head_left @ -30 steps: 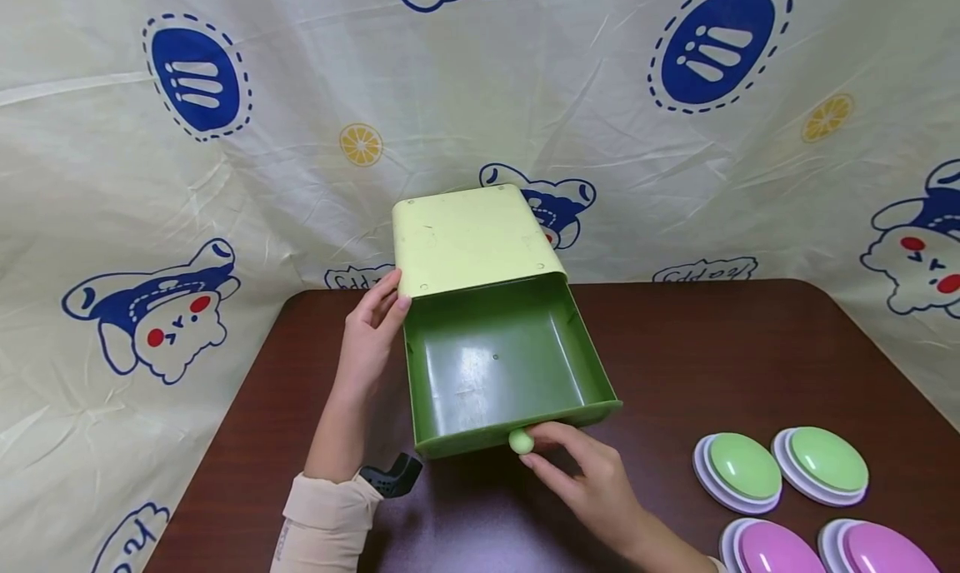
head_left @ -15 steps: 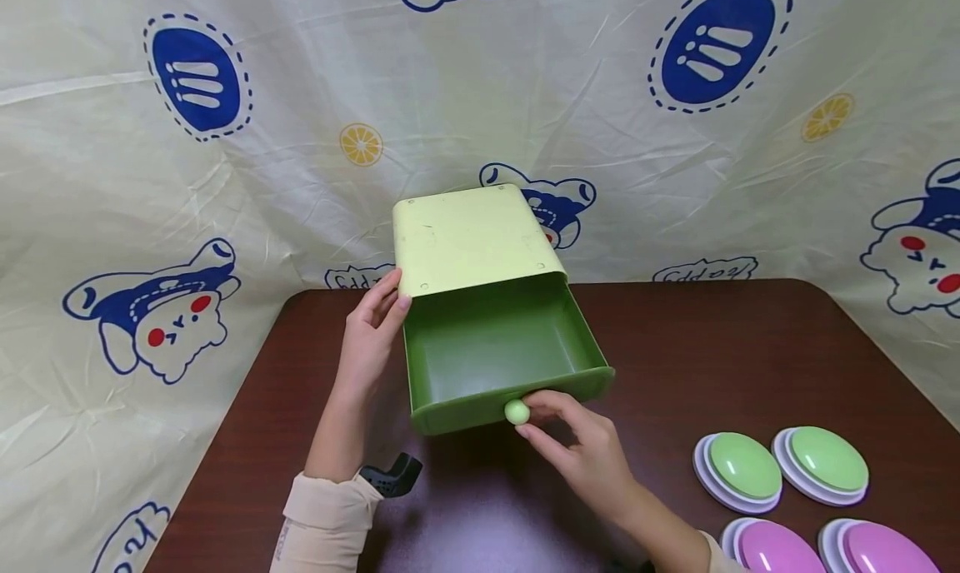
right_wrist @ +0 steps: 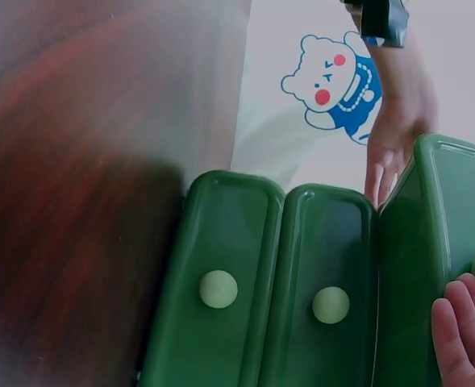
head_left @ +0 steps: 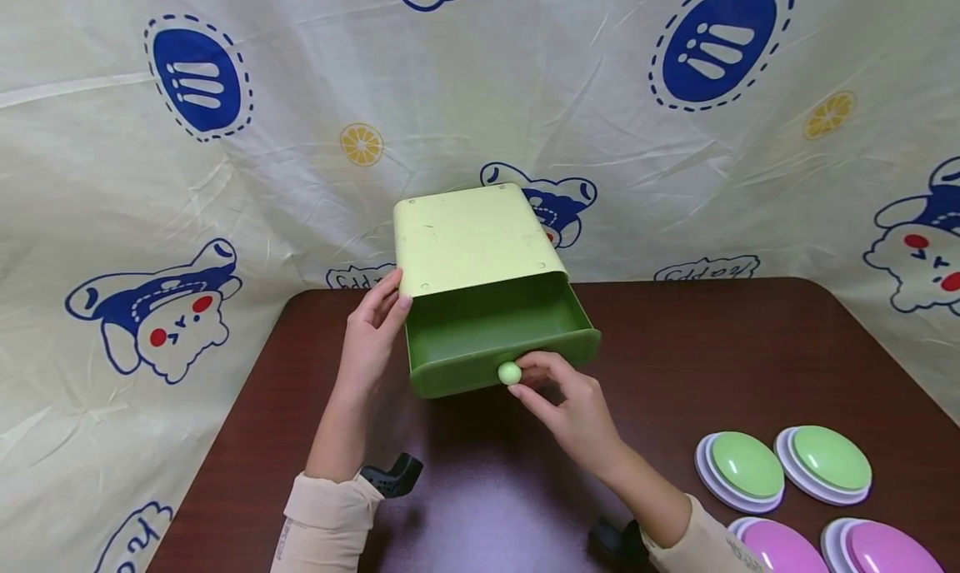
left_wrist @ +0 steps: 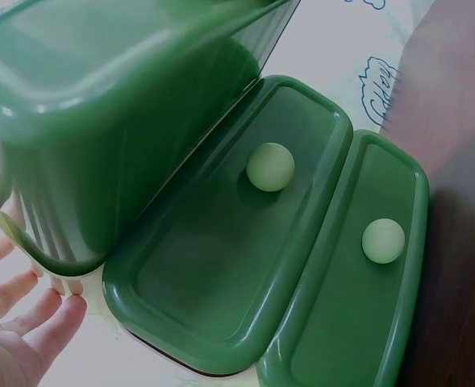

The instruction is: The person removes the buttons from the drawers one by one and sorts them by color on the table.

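Observation:
A small drawer cabinet with a cream top (head_left: 480, 236) stands at the back of the table. Its green top drawer (head_left: 450, 376) is partly pulled out, and its visible interior is bare. My right hand (head_left: 573, 415) pinches the round pale-green knob (head_left: 509, 373) on the drawer front, thumb below and fingers above. Against the cabinet's left side, at the front edge, rests my left hand (head_left: 367, 336), its fingers extended. The left wrist view shows two lower drawers (left_wrist: 213, 290) flush in the cabinet, each with a pale knob (left_wrist: 270, 167).
On the right of the brown table (head_left: 697, 348) lie green domed discs (head_left: 746, 465) and pink domed discs (head_left: 783, 548) on white bases. A printed cloth (head_left: 300, 181) hangs behind the table. Black devices (head_left: 393, 475) are strapped at both wrists.
The right hand has moved away from the person with the knob, and the top drawer has slid further into the cabinet. The left hand has stayed in place.

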Demonstrator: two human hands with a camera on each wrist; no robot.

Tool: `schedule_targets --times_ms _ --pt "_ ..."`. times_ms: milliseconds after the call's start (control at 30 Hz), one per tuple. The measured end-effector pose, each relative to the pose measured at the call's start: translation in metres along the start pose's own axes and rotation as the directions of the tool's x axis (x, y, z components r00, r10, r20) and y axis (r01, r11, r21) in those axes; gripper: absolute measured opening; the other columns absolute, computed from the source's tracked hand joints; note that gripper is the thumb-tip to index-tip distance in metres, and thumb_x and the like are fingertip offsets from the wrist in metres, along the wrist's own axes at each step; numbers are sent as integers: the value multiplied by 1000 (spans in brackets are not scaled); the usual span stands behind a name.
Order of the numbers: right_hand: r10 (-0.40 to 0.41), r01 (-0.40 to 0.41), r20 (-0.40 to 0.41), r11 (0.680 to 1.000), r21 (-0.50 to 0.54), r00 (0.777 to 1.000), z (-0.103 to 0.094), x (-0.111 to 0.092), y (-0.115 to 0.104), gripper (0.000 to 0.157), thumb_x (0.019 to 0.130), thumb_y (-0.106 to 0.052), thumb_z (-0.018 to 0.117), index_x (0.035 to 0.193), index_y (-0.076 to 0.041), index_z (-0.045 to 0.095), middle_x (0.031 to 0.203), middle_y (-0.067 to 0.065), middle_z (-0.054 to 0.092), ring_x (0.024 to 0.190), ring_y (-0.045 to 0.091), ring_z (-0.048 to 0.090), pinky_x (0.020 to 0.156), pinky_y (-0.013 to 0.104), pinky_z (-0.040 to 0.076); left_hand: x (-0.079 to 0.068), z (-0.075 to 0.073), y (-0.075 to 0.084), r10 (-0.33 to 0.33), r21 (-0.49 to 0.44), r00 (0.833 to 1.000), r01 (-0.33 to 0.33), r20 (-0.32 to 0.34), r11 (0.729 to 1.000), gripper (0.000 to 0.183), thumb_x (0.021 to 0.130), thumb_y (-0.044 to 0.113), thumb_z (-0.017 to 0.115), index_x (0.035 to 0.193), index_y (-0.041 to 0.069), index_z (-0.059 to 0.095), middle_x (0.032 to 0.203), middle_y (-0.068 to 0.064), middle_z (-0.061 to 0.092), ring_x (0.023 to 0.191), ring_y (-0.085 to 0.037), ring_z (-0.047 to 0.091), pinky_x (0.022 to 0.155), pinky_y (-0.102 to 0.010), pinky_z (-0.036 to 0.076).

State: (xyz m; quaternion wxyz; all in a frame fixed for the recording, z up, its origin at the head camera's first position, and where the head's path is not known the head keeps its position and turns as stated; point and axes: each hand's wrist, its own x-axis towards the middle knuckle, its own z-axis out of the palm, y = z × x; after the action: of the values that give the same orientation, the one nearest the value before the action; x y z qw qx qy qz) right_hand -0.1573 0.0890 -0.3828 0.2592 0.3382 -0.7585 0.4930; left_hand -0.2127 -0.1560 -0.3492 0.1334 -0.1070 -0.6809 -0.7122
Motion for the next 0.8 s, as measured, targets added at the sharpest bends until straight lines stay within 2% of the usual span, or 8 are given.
schedule_targets --times_ms 367,667,800 --pt "90 -89 22 996 -5 996 6 24 12 28 76 -1 69 101 -5 57 84 3 65 77 13 61 65 27 50 0 0 0 -24 -24 1000 24 -1 999 45 90 14 56 132 5 45 137 -1 38 119 -17 41 96 -27 36" --pt "125 -125 18 992 -18 992 4 45 -10 24 75 8 67 96 6 56 81 14 65 75 23 62 66 36 51 0 -2 0 -83 -53 996 84 22 995 45 91 15 54 134 8 43 139 2 35 121 -14 39 97 -29 35" --pt "149 -149 21 989 -1 989 8 48 6 23 77 3 67 98 2 57 83 11 65 77 21 62 68 34 51 -1 -3 0 -116 -89 993 118 32 989 46 91 16 54 135 10 42 139 5 35 121 -12 39 96 -29 36"
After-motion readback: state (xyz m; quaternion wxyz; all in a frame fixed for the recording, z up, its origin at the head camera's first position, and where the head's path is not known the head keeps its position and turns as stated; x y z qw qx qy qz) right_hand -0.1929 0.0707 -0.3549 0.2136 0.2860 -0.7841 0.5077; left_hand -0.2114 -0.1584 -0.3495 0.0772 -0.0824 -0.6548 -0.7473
